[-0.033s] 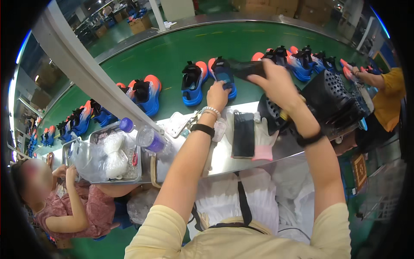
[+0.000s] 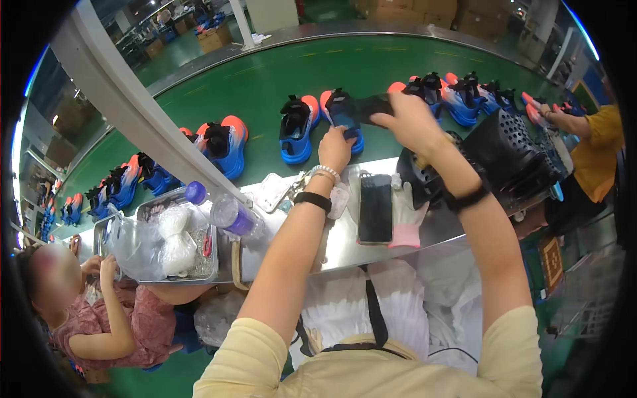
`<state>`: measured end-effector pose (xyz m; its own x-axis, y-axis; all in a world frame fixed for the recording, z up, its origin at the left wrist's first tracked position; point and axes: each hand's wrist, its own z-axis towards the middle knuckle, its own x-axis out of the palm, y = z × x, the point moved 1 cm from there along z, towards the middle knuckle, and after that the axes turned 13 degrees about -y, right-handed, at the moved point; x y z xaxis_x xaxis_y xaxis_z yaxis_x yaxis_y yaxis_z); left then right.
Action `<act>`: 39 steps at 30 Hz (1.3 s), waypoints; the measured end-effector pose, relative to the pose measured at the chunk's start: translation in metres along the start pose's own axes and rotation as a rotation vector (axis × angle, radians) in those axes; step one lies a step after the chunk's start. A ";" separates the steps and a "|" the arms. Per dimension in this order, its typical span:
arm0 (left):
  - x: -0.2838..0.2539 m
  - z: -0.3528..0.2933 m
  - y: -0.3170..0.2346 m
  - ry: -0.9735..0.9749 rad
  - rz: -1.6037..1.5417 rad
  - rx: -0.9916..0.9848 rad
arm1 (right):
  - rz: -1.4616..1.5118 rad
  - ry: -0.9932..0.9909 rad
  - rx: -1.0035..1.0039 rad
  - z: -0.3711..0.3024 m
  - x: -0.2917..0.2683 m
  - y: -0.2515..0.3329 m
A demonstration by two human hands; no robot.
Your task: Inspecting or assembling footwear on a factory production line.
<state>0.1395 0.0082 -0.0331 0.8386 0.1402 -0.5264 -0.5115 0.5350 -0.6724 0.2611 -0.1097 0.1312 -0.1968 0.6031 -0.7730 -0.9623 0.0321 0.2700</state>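
Observation:
A blue and orange running shoe [image 2: 340, 111] with a black collar stands on the green conveyor belt before me. My left hand [image 2: 335, 147] grips its heel end, fingers closed at the opening. From my right hand [image 2: 417, 125], closed and just right of this shoe, a dark flat elongated piece [image 2: 373, 109] reaches over the shoe's right side. That piece is blurred, so its exact kind is unclear. Another shoe [image 2: 296, 129] of the same colours stands immediately left, apart from my hands.
On the metal ledge lie a phone [image 2: 375, 209], a white and pink glove [image 2: 406, 215], a plastic bottle [image 2: 237, 217] and a metal tray [image 2: 211, 262] with bags. Black perforated holders [image 2: 507, 142] stand right. More shoes line the belt; a post [image 2: 126, 86] rises left. Co-workers sit either side.
My right hand has shifted a little to the left, bringing the dark flat piece with it. The left hand stays on the shoe.

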 end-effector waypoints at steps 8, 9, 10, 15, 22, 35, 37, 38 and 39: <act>-0.008 -0.007 0.000 0.048 0.030 -0.114 | -0.222 0.275 0.067 0.060 0.156 0.002; -0.013 -0.007 0.003 -0.005 0.032 -0.137 | -0.260 0.242 0.009 0.058 0.162 0.014; -0.017 -0.003 0.007 -0.018 0.029 -0.149 | -0.262 0.248 -0.008 0.057 0.169 0.020; -0.010 -0.001 0.019 -0.014 0.047 -0.116 | -0.425 0.366 0.141 0.066 0.194 0.026; -0.008 -0.003 0.022 -0.050 0.026 -0.104 | -0.334 0.455 0.463 0.086 0.243 -0.003; -0.030 -0.001 0.028 0.022 0.103 -0.154 | -0.245 0.181 0.226 0.063 0.210 0.040; -0.028 0.001 0.024 0.068 0.111 -0.155 | -0.240 0.185 0.244 0.071 0.220 0.029; -0.027 0.002 0.020 0.104 0.112 -0.159 | -0.243 0.186 0.252 0.073 0.222 0.022; -0.026 0.001 0.018 0.113 0.126 -0.147 | -0.225 0.206 0.257 0.074 0.222 0.018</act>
<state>0.1087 0.0147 -0.0310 0.7443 0.0993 -0.6604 -0.6396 0.3906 -0.6621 0.2139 0.0836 0.0073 -0.0449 0.3863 -0.9213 -0.9123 0.3599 0.1953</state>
